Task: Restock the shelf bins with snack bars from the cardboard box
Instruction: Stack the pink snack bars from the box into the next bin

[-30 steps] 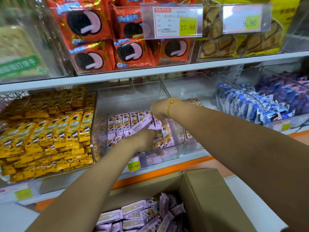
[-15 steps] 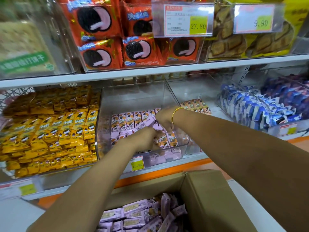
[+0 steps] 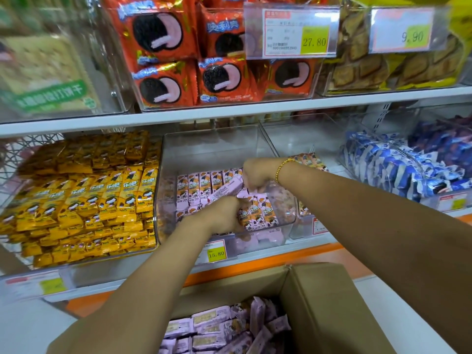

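Neighbour bin (image 3: pixel 107 261): packed with yellow bars (image 3: pixel 84 200).
Left hand (image 3: pixel 224 215): grips pink snack bars (image 3: pixel 201 185) inside the middle bin (image 3: pixel 217 146).
Middle bin: roughly half filled.
Right hand (image 3: pixel 258 175): fingers curled on bars there.
Cardboard box (image 3: pixel 321 302): many bars remain; restocking seems midway.

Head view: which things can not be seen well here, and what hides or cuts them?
All in the head view.
Cardboard box: the bottom edge cuts it and the left forearm covers part; fill level unknown.
Left hand: its back hides the fingers, so the count of pink bars held is unclear.
Lower-left price label: blurred, unreadable.
Neighbouring bin: the right forearm covers most contents.
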The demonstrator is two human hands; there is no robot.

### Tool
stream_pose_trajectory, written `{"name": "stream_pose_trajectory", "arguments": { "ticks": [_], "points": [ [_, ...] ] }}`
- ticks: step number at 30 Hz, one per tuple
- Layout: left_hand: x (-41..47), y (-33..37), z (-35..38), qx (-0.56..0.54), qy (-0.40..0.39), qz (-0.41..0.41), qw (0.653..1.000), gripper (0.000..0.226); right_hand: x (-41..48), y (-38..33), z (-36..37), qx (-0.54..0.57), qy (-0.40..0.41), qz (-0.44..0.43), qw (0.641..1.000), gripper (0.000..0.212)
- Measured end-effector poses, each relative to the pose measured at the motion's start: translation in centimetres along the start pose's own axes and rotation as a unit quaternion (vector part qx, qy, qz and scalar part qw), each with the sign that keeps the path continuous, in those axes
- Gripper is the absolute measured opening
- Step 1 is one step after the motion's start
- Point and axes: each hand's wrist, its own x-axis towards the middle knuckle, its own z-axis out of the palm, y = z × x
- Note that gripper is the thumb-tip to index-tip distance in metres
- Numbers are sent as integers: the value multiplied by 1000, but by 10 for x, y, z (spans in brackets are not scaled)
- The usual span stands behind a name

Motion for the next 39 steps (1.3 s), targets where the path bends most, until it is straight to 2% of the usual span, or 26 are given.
{"name": "stream_pose_trajectory", "arguments": {
  "ticks": [2,3,4,5,7,9,11,14,17,19,22,25,27,29,31,34,35,38,39],
  "points": [
    [-1,-1,1,-15,6,-6,1000,92,5,1,-8,67,84,19,994,11],
    [-2,0,0,-29,10,-11,999,87,7,1,-10,119,91,20,989,9],
    [-2,0,-1,-53,20,-16,998,76,9,1,-11,148,80,12,986,21],
    [-4,2,-3,-90,51,-17,994,59,9,-1,-11,155,48,-3,987,41],
    [-10,5,-9,-153,178,-22,972,23,13,-3,-7,94,-17,-40,995,71],
    [-12,3,-15,-113,326,-63,936,27,18,-4,-2,17,-20,-69,997,72],
    [-13,-2,-20,-85,401,-119,904,32,21,-4,0,-22,6,-82,996,59],
    [-12,-14,-22,-116,393,-185,893,32,18,-3,-1,-45,69,-124,989,36],
    [-10,-21,-25,-237,358,-208,879,38,6,0,-6,-39,190,-185,963,23],
    [-10,-21,-27,-343,285,-205,871,37,-4,5,-8,-45,251,-212,943,26],
    [-11,-21,-26,-484,172,-148,845,20,-20,16,-11,-20,292,-213,932,25],
    [-10,-27,-25,-481,150,-122,855,46,-29,25,-13,12,309,-197,931,24],
    [-10,-28,-26,-466,140,-103,868,44,-28,28,-13,31,307,-187,933,27],
    [-11,-24,-26,-468,144,-86,868,31,-29,31,-14,87,296,-168,936,28],
    [-12,-21,-27,-483,178,-87,853,25,-30,35,-13,95,292,-156,939,29],
    [-13,-20,-28,-498,224,-87,833,27,-35,38,-10,74,274,-197,938,47],
    [-13,-21,-29,-506,242,-87,824,28,-37,37,-10,63,269,-208,938,50],
    [-13,-23,-33,-566,296,-85,765,31,-44,34,-11,28,238,-203,950,34],
    [-12,-24,-34,-579,307,-82,751,32,-46,31,-12,36,221,-200,954,35]
  ]
}}
